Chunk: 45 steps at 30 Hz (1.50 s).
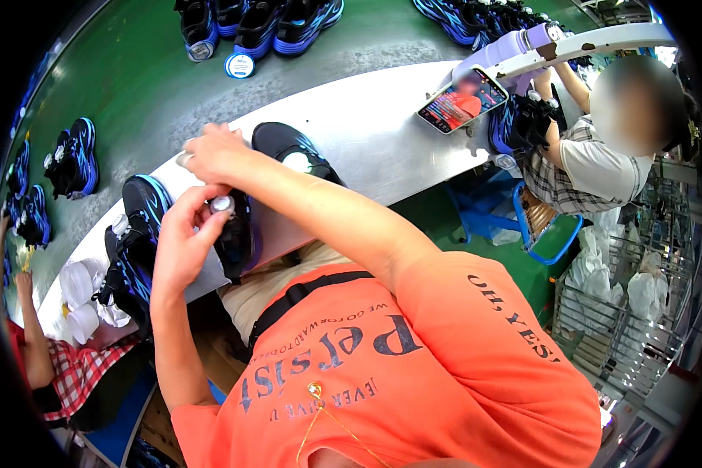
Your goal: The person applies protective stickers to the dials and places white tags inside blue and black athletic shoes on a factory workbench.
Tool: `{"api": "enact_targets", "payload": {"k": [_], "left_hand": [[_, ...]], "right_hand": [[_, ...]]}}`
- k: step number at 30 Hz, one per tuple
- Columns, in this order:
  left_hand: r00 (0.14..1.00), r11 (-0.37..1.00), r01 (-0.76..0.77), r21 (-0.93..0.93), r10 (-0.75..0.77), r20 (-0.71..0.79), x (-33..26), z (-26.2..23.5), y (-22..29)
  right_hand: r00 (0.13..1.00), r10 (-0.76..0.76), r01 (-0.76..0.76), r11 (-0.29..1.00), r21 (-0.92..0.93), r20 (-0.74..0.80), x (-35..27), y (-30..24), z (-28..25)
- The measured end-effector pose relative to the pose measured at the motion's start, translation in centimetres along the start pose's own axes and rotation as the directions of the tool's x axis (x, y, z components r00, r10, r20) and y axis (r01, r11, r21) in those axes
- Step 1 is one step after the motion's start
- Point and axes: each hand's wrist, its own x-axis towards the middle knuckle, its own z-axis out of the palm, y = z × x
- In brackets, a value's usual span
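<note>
A dark shoe [238,246] stands at the edge of the white worktop, just in front of me. At its upper end my left hand [183,238] pinches a small round white piece [222,204] between thumb and finger. Whether that piece is fixed to the shoe I cannot tell. My right hand [217,156] reaches across above the left, fingers bent together and slightly blurred; what they hold, if anything, is hidden. Right of it lies a black shoe [277,140] with a white round part, partly behind my right forearm. Black-and-blue shoes [147,203] stand left of my left hand.
Clear plastic cups [76,285] sit at the worktop's left end. Beyond runs a green surface [132,86] with rows of shoes and a round white-blue tag [239,65]. A phone [464,101] on a holder stands right. Co-workers sit on both sides, near a wire cart [616,312].
</note>
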Motion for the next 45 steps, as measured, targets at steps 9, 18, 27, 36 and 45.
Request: {"api": "enact_targets", "payload": {"k": [9, 18, 27, 36, 45], "left_hand": [[0.985, 0.965, -0.161, 0.209, 0.172, -0.032, -0.5, -0.1, -0.5], [0.972, 0.94, -0.138, 0.312, 0.188, -0.138, -0.2, 0.2, -2.1], [0.971, 0.966, -0.204, 0.157, 0.22, -0.091, -0.7, 0.4, -3.5], [0.97, 0.979, -0.122, -0.165, 0.152, 0.188, 0.2, -1.7, -5.2], [0.942, 0.967, -0.239, -0.086, 0.253, 0.22, 0.0, -2.3, -5.4]], "right_hand": [[0.992, -0.065, 0.064, 0.998, 0.014, 0.104, 3.2, 2.2, 2.9], [0.988, -0.016, 0.017, 1.0, 0.003, -0.152, 3.0, 2.4, 2.6], [0.948, -0.194, 0.184, 0.981, -0.062, -0.253, 3.8, 3.6, 4.0], [0.905, -0.218, 0.208, 0.976, -0.069, -0.364, 3.6, 3.4, 5.2], [0.873, -0.304, 0.279, 0.953, -0.121, -0.381, 3.9, 3.8, 5.9]]}}
